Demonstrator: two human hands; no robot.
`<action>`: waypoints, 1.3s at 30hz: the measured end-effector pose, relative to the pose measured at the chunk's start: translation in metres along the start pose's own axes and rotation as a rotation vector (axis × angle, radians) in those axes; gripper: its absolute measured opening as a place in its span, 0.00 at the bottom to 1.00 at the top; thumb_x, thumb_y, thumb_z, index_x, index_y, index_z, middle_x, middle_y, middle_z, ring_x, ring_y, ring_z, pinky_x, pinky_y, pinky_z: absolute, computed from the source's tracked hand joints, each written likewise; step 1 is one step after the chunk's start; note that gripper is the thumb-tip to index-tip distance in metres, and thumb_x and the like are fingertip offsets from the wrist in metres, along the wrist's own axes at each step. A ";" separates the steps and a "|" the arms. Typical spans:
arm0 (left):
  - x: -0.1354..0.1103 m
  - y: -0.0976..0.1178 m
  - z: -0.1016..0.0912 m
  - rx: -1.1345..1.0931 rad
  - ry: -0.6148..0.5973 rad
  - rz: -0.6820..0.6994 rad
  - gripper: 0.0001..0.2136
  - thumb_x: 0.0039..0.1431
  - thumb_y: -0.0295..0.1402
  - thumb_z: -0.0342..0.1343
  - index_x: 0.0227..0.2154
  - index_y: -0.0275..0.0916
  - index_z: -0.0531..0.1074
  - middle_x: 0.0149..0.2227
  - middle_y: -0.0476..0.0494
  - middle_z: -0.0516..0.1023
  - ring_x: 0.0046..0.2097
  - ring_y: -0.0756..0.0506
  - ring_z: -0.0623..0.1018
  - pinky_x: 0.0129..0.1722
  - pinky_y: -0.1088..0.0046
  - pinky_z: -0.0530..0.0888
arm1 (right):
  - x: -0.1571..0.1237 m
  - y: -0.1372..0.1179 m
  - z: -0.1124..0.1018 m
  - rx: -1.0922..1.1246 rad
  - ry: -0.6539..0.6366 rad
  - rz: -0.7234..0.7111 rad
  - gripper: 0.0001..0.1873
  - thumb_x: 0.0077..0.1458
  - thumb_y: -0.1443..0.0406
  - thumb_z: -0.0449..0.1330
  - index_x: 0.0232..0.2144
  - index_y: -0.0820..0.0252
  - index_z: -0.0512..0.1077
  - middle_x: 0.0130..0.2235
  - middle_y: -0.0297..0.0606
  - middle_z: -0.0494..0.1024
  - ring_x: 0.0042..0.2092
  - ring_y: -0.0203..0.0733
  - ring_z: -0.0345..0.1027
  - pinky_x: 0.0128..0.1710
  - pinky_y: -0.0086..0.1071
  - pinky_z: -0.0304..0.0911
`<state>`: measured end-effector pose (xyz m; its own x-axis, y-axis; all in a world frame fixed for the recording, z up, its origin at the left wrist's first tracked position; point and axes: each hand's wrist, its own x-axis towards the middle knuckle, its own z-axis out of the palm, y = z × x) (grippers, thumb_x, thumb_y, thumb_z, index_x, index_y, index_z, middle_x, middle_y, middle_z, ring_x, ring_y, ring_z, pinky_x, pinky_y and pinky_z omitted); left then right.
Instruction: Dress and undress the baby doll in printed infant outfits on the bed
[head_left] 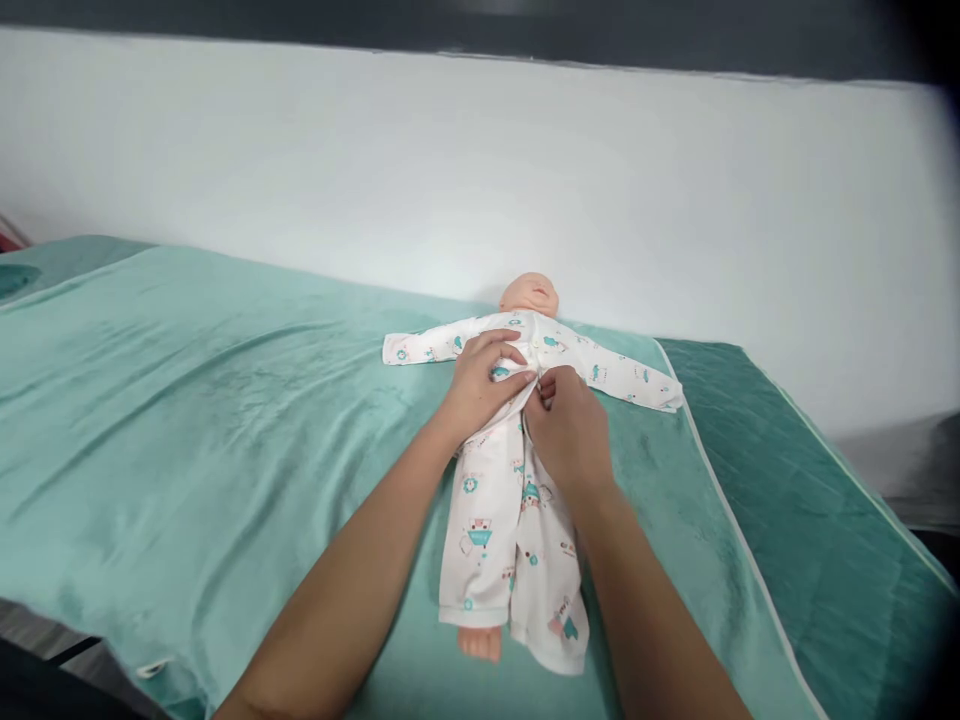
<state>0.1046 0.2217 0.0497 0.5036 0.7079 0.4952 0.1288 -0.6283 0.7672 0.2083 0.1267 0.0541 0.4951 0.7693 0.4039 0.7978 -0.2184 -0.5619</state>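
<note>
Pink plastic baby doll is laid face-up on teal plush bed blanket, arms already sleeved in white printed romper. Neck snap looks done. Left hand & right hand grips are pinched on the chest placket. Leg snaps prob. not yet done, one foot bare.

The bare left forearm comes in from the 7 o'clock edge and runs toward 1 o'clock. It ends in the bare left hand, palm down, with its fingers curled toward 3 o'clock and the thumb pressed in under them. The bare right forearm enters from 5 o'clock and slants toward 11 o'clock. The bare right hand shows its back, its fingertips pinched together at 11 o'clock, touching the left hand.
</note>
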 end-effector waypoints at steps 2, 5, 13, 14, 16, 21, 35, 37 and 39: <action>0.001 0.001 -0.002 -0.017 -0.021 -0.008 0.02 0.58 0.34 0.62 0.34 0.44 0.75 0.58 0.48 0.71 0.63 0.43 0.65 0.65 0.58 0.60 | 0.004 0.004 -0.007 0.052 -0.045 -0.002 0.06 0.59 0.62 0.56 0.32 0.57 0.64 0.31 0.34 0.73 0.31 0.41 0.63 0.31 0.33 0.53; 0.002 0.001 -0.005 -0.053 -0.043 -0.023 0.01 0.58 0.33 0.61 0.33 0.44 0.76 0.59 0.48 0.71 0.64 0.42 0.65 0.65 0.57 0.60 | 0.011 0.012 -0.019 0.233 -0.156 0.000 0.07 0.57 0.60 0.58 0.30 0.57 0.68 0.28 0.32 0.73 0.29 0.38 0.63 0.30 0.32 0.54; 0.002 0.007 -0.011 -0.112 -0.121 -0.021 0.02 0.59 0.33 0.61 0.31 0.43 0.77 0.60 0.47 0.70 0.65 0.41 0.63 0.66 0.53 0.59 | 0.023 0.028 -0.033 1.026 -0.226 0.307 0.09 0.49 0.61 0.66 0.30 0.58 0.72 0.25 0.29 0.65 0.25 0.32 0.56 0.25 0.28 0.52; 0.001 0.009 -0.012 -0.116 -0.129 -0.001 0.02 0.59 0.33 0.61 0.31 0.43 0.76 0.60 0.47 0.71 0.66 0.41 0.62 0.66 0.53 0.58 | 0.022 0.026 -0.032 1.061 -0.218 0.316 0.09 0.49 0.61 0.67 0.31 0.58 0.73 0.27 0.29 0.66 0.26 0.32 0.56 0.25 0.28 0.53; -0.001 0.011 -0.013 -0.121 -0.141 0.027 0.02 0.60 0.33 0.60 0.32 0.43 0.76 0.60 0.47 0.71 0.67 0.41 0.61 0.67 0.54 0.57 | 0.018 0.021 -0.029 1.060 -0.206 0.304 0.09 0.49 0.61 0.67 0.32 0.58 0.74 0.29 0.30 0.68 0.28 0.32 0.59 0.26 0.27 0.54; -0.004 0.011 -0.014 -0.143 -0.147 0.009 0.04 0.61 0.34 0.59 0.32 0.43 0.76 0.61 0.47 0.70 0.67 0.41 0.61 0.67 0.53 0.57 | 0.007 0.012 -0.022 0.966 -0.172 0.252 0.10 0.52 0.58 0.67 0.34 0.58 0.76 0.32 0.33 0.72 0.32 0.34 0.62 0.30 0.28 0.58; -0.005 0.009 -0.011 -0.115 -0.118 -0.015 0.03 0.61 0.33 0.59 0.31 0.43 0.76 0.60 0.49 0.71 0.69 0.42 0.57 0.68 0.52 0.55 | -0.003 0.010 -0.016 0.778 -0.092 0.170 0.11 0.52 0.60 0.67 0.38 0.56 0.77 0.32 0.33 0.76 0.31 0.34 0.66 0.28 0.27 0.64; -0.005 0.008 -0.011 -0.101 -0.117 -0.013 0.03 0.61 0.33 0.59 0.31 0.43 0.76 0.60 0.49 0.72 0.69 0.42 0.58 0.68 0.51 0.55 | -0.004 0.010 -0.015 0.760 -0.101 0.163 0.11 0.52 0.60 0.66 0.38 0.56 0.77 0.31 0.32 0.75 0.28 0.32 0.64 0.26 0.26 0.62; -0.005 0.008 -0.011 -0.097 -0.121 -0.012 0.04 0.61 0.33 0.59 0.31 0.44 0.76 0.60 0.49 0.71 0.69 0.41 0.58 0.68 0.51 0.55 | -0.004 0.010 -0.014 0.745 -0.104 0.154 0.11 0.53 0.60 0.66 0.39 0.56 0.76 0.31 0.32 0.74 0.27 0.32 0.63 0.25 0.26 0.61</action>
<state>0.0932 0.2165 0.0581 0.6023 0.6674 0.4380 0.0548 -0.5820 0.8113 0.2193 0.1128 0.0565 0.5173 0.8237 0.2324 0.2616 0.1064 -0.9593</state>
